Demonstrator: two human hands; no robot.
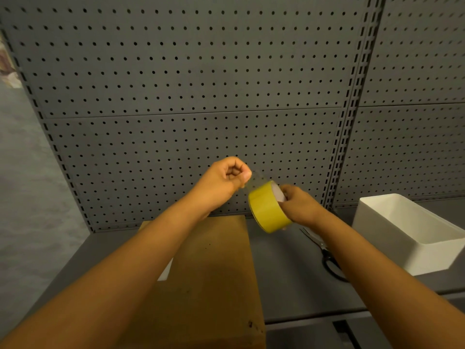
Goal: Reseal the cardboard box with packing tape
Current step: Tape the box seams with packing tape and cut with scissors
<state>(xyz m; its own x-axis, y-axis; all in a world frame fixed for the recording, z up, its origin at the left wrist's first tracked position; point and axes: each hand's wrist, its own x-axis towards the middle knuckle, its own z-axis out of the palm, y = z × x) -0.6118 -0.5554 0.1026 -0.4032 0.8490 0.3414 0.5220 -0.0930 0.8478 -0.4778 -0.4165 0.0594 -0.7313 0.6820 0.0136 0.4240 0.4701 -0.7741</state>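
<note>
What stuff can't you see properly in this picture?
- Cardboard box, head view: the left forearm covers its left side and the bottom edge cuts it off, so its seam is unseen.
- Scissors: the right forearm hides part of the handles.
- Tape roll: the right hand covers its far side; the clear strip pinched by the left hand is faint.
- White tub: cut off by the right edge.

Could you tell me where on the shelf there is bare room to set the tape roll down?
The widest bare patch of grey shelf lies between the cardboard box and the scissors. It is crowded further right, where the scissors lie close beside the white foam box. The left hand and right hand hold the tape roll above.
</note>
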